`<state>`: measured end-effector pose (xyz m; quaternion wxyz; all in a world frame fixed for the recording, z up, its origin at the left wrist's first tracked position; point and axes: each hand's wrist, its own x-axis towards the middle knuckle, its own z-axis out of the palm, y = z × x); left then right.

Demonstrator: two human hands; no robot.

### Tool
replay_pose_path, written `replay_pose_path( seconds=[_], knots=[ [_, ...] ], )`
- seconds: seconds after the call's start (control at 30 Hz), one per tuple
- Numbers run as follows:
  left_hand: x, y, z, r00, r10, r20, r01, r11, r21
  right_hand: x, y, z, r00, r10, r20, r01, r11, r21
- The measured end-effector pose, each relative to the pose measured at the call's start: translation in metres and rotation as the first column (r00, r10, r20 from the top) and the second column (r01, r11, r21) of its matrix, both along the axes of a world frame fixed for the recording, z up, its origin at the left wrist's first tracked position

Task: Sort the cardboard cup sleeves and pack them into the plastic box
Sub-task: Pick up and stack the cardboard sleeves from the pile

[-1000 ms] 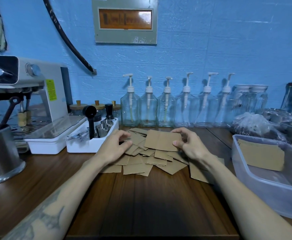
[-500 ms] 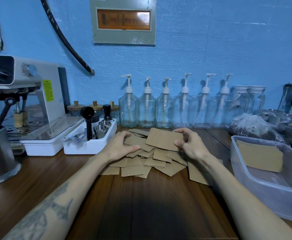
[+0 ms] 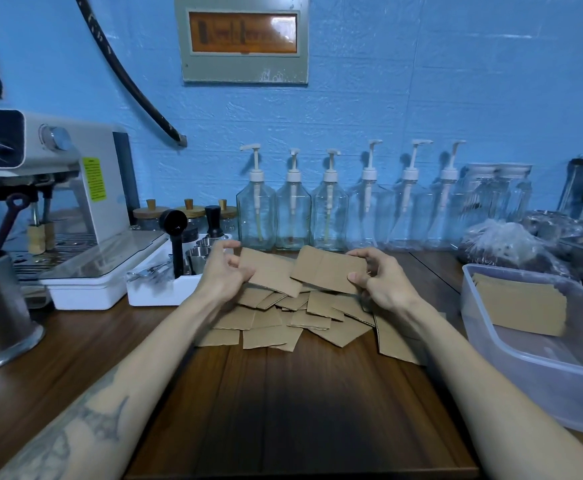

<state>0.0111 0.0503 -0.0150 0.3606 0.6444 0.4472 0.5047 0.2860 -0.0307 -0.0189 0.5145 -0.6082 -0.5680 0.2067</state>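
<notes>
Right fingers: the fingers [image 3: 359,279] were curled round the near right edge of a flat cardboard sleeve [image 3: 328,270], which was pinched and held above the pile.
Right hand: the right hand [image 3: 383,282] was raised over the right part of the pile.
Left fingers: a second sleeve [image 3: 271,275] was gripped at its left end by the curled, slightly blurred fingers [image 3: 229,263].
Left hand: the left hand [image 3: 222,275] was held just beside the white tray [image 3: 158,292].
Sleeve pile: the loose sleeves [image 3: 300,320] were spread overlapping on the wooden table [image 3: 300,410], below both hands.
Plastic box: the clear box [image 3: 539,362] was set at the table's right edge, with sorted sleeves [image 3: 520,308] lying inside.
Back row: glass pump bottles [image 3: 293,213] were lined along the blue wall.
</notes>
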Motion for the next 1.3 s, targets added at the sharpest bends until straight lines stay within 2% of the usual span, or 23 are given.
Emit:
replay_pose_path(
  seconds=[0.1, 0.2, 0.3, 0.4, 0.53, 0.6, 0.67, 0.73, 0.8, 0.9, 0.97, 1.07, 1.17, 1.3],
  knots=[
    [-0.01, 0.0, 0.004, 0.994, 0.036, 0.106, -0.036, 0.999, 0.001, 0.001, -0.001, 0.001, 1.0, 0.0, 0.027, 0.0, 1.0, 0.004],
    [-0.018, -0.003, 0.007, 0.976, 0.068, 0.207, -0.084, 0.994, 0.068, -0.001, -0.002, 0.0, 0.999, 0.008, 0.041, -0.008, 1.0, -0.005],
    [-0.019, -0.008, 0.011, 0.945, 0.024, 0.327, -0.066, 0.991, 0.119, -0.002, -0.002, -0.001, 0.998, 0.002, 0.067, -0.002, 1.0, -0.005],
    [-0.014, -0.015, 0.016, 0.934, -0.025, 0.357, -0.045, 0.982, 0.185, -0.003, -0.003, -0.001, 0.996, 0.006, 0.088, -0.005, 1.0, -0.004],
    [-0.003, -0.028, 0.026, 0.955, -0.104, 0.278, 0.006, 0.943, 0.333, -0.006, -0.005, -0.001, 0.996, 0.026, 0.084, -0.026, 1.0, 0.001],
    [0.003, -0.034, 0.024, 0.98, -0.138, 0.145, 0.076, 0.927, 0.367, -0.008, -0.006, -0.001, 0.996, 0.031, 0.08, -0.031, 1.0, -0.002],
    [0.008, -0.037, 0.017, 0.981, -0.186, -0.047, 0.191, 0.924, 0.33, -0.009, -0.006, -0.001, 0.997, 0.035, 0.07, -0.035, 0.999, 0.0],
    [0.01, -0.036, 0.008, 0.944, -0.208, -0.256, 0.278, 0.92, 0.276, -0.009, -0.006, -0.001, 0.996, 0.036, 0.082, -0.036, 0.999, 0.001],
    [0.007, -0.032, 0.003, 0.888, -0.153, -0.434, 0.294, 0.914, 0.279, -0.008, -0.006, -0.001, 0.994, 0.036, 0.101, -0.036, 0.999, -0.002],
    [-0.002, -0.024, 0.001, 0.809, -0.097, -0.579, 0.297, 0.919, 0.261, -0.007, -0.004, -0.002, 0.993, 0.037, 0.113, -0.038, 0.999, 0.001],
    [-0.006, -0.021, -0.002, 0.821, -0.11, -0.561, 0.291, 0.925, 0.244, -0.008, -0.004, -0.002, 0.992, 0.041, 0.118, -0.042, 0.999, 0.008],
    [-0.004, -0.021, 0.0, 0.906, -0.099, -0.411, 0.235, 0.926, 0.296, -0.013, -0.005, -0.002, 0.992, 0.072, 0.1, -0.074, 0.997, 0.021],
    [0.005, -0.024, 0.003, 0.946, -0.115, -0.302, 0.207, 0.933, 0.294, -0.018, -0.006, 0.0, 0.988, 0.103, 0.115, -0.109, 0.993, 0.043],
    [0.02, -0.029, -0.005, 0.937, -0.166, -0.308, 0.243, 0.942, 0.231, -0.025, -0.008, 0.001, 0.977, 0.184, 0.103, -0.187, 0.982, 0.02]
  ],
)
